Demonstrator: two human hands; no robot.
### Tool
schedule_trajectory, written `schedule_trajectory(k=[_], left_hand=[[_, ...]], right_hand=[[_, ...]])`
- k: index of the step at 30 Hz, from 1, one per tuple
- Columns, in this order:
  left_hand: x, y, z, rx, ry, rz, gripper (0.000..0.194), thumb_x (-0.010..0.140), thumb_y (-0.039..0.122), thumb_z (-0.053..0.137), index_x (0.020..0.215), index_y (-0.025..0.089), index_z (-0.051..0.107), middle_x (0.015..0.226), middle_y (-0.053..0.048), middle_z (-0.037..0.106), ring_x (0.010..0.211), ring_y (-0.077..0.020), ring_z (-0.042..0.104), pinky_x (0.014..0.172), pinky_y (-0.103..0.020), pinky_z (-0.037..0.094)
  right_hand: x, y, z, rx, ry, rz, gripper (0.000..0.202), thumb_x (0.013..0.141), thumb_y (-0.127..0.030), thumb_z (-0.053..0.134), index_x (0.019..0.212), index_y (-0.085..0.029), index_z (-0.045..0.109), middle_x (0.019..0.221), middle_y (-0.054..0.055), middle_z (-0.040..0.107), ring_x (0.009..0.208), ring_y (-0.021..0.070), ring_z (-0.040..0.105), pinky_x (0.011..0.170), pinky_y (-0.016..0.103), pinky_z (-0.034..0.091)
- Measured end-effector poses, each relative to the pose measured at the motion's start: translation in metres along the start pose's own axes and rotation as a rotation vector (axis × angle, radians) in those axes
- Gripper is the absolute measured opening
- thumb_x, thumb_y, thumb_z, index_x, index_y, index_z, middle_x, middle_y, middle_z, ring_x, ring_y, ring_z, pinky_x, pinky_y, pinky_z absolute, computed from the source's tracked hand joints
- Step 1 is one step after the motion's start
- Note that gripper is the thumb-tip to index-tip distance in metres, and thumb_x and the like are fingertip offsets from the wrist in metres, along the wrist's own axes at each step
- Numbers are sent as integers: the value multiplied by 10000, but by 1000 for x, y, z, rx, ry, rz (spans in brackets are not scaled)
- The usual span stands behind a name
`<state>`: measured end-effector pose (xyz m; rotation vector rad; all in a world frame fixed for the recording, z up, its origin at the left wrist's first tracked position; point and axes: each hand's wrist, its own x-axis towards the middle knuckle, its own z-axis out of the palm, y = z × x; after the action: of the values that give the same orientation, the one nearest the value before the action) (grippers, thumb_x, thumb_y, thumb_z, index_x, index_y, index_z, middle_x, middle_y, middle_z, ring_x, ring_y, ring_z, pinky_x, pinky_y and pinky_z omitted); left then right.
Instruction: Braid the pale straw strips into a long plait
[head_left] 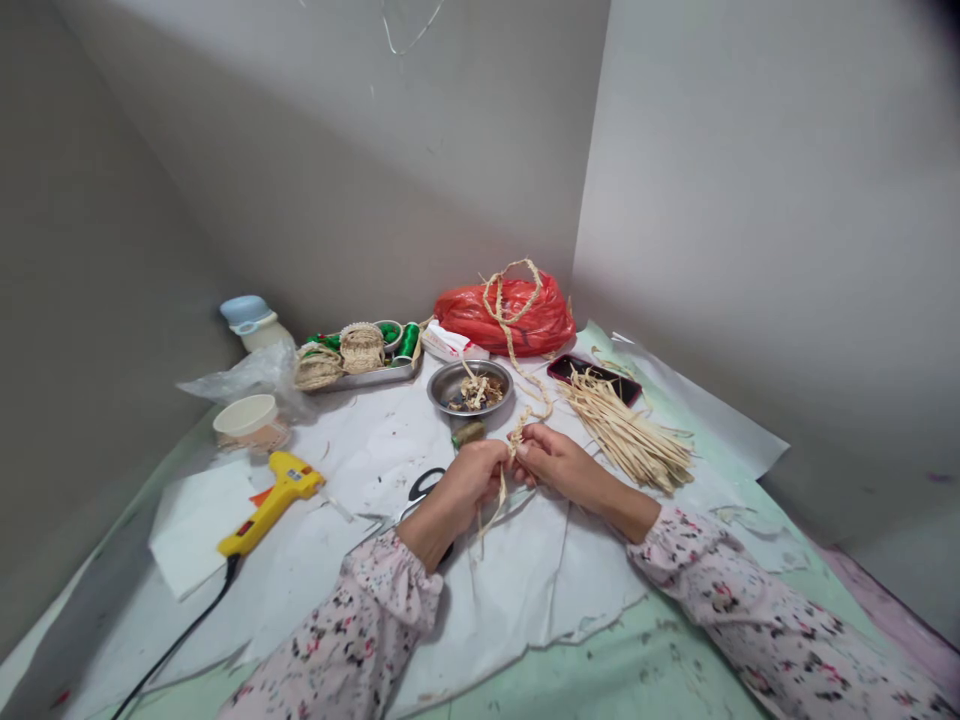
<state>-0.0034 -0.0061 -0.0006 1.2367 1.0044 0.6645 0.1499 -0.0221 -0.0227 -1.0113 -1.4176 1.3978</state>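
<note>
A pale braid of dried straw-like strips (541,392) runs from my fingers up over a red plastic bag (480,318), where its far end lies in loops. My left hand (480,474) is closed on the braid's near end, and loose strips hang down below it. Beside it, touching, my right hand (559,464) pinches the braid just above. The exact grip of the fingertips is partly hidden. To the right of my hands lies a bundle of loose dried strips (630,430). Scissors (424,486) lie partly under my left forearm.
A metal bowl (435,395) of scraps stands just beyond my hands. On the left are a yellow glue gun (274,500) with a black cord, a paper cup (247,425) and a bottle (259,322). A metal tray (375,376) holds twine and green thread. A phone (592,373) touches the bundle.
</note>
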Motion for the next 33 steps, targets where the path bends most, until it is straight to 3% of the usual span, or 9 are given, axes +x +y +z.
schedule_trajectory(k=[4,7,13,22,29,33], left_hand=[[0,-1,-1,9,-13,-8,180,647,304,495,590,141,545,471,65,335,404,-41,173,410,-217,72],[2,-4,-3,-9,7,-29,151,634,288,489,609,147,538,476,88,257,411,-46,146,416,-218,70],[6,-11,0,68,65,-13,138,663,301,460,603,178,471,473,92,249,411,-57,159,430,-224,92],[2,-10,1,588,221,235,238,777,277,405,582,177,500,540,39,425,561,-117,408,545,-241,266],[-5,-4,3,970,392,362,270,886,289,354,691,195,514,635,2,528,611,-144,464,580,-259,259],[-10,-1,6,1071,477,354,244,893,290,380,738,199,544,681,-19,590,616,-150,498,574,-260,253]], right_hand=[[-3,-7,-2,-53,-68,51,209,829,-390,544,816,-186,506,545,-62,484,399,63,332,402,214,220],[-3,-9,-1,-74,-24,64,162,796,-336,566,786,-183,512,540,-81,418,392,52,280,389,216,165],[0,-6,0,-173,101,98,130,771,-295,559,769,-168,535,600,-45,506,421,55,326,410,214,209],[4,7,-6,-316,135,31,137,785,-289,554,712,-173,557,568,-32,519,449,75,353,454,216,258],[4,4,-2,-324,154,27,122,801,-270,532,715,-185,515,581,-27,544,465,84,391,463,209,290],[3,2,0,-352,195,46,114,810,-262,523,720,-194,505,559,-40,533,445,84,389,463,208,296]])
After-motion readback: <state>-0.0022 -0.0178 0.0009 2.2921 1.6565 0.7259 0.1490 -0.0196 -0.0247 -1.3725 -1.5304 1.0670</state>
